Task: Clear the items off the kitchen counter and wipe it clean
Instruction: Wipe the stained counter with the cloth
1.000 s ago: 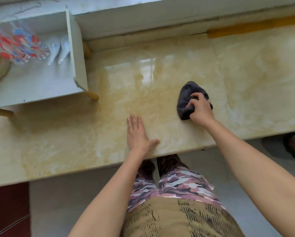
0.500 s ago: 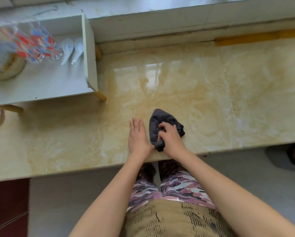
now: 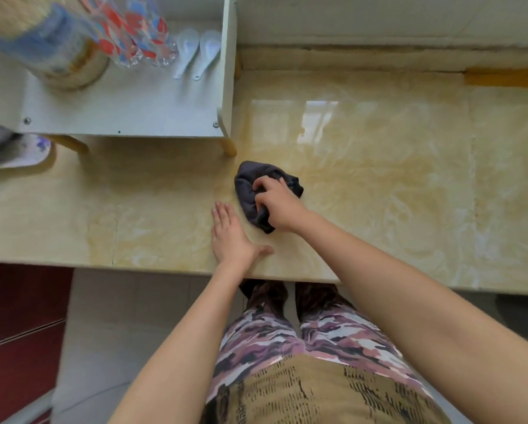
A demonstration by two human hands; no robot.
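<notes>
- I'm gripping the cloth (image 3: 250, 191) in my right hand (image 3: 279, 206), with my fingers curled into the bunched fabric, and I'm pressing it down on the counter (image 3: 379, 179).
- My left hand (image 3: 230, 237) is lying flat and holding nothing. The fingers are straight, the thumb is out, and the palm is on the counter near the front edge, just beside the cloth.
- The cloth is sitting mid-counter, just in front of the rack leg (image 3: 228, 147). It's near the leg but apart from it.
- The rack (image 3: 118, 111) is standing on the counter's left part, carrying spoons (image 3: 195, 53), glasses (image 3: 137, 35) and a tin (image 3: 57, 50). A plate (image 3: 21, 151) is poking out under it at far left.
- I'm judging this as the wiping stage. The stretch to my right looks cleared, but the rack area isn't.
- Risk: if I'm sweeping farther back or left, the cloth or my knuckles could hit the leg. That would jolt the rack, and the glasses look like the first to tip.
- Risk: the cloth is balled up, so it's touching only a small patch and could leave streaks or missed strips.
- Risk: my hands are working close together, so a stroke left runs into my resting hand.
- Risk: the counter looks glossy, so my bracing palm could slip if it's damp.
</notes>
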